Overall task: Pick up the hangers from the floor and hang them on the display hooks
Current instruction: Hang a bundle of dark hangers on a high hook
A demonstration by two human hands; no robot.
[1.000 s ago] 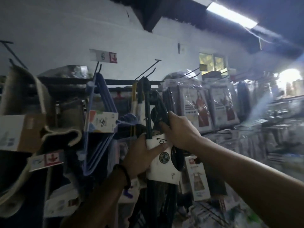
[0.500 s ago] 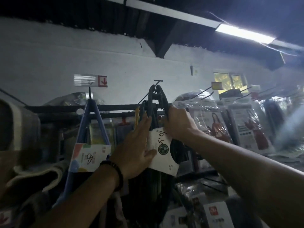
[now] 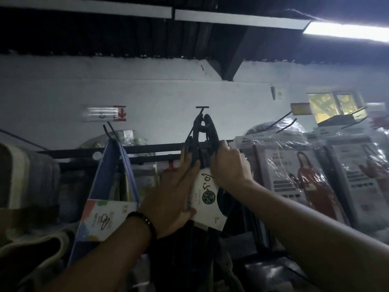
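Observation:
A bundle of black hangers (image 3: pixel 207 131) with a white paper label (image 3: pixel 207 197) is raised to a black display hook (image 3: pixel 201 109) on the wall rack. The hanger tops sit at the hook's tip. My right hand (image 3: pixel 229 165) grips the bundle's neck just under the tops. My left hand (image 3: pixel 170 199) holds the label and the lower left side of the bundle. A blue hanger pack (image 3: pixel 117 169) with a colourful label hangs on the hook to the left.
Plastic-wrapped apron packs (image 3: pixel 299 175) hang on hooks to the right, with bare hooks (image 3: pixel 282 121) above them. A black rail (image 3: pixel 147 148) runs across the rack. Folded fabric goods (image 3: pixel 27 178) fill the left side. Dark stock hangs below the hands.
The view has tilted upward. Both hands have lifted the black hanger bundle higher, bringing its tops up to the display hook's tip.

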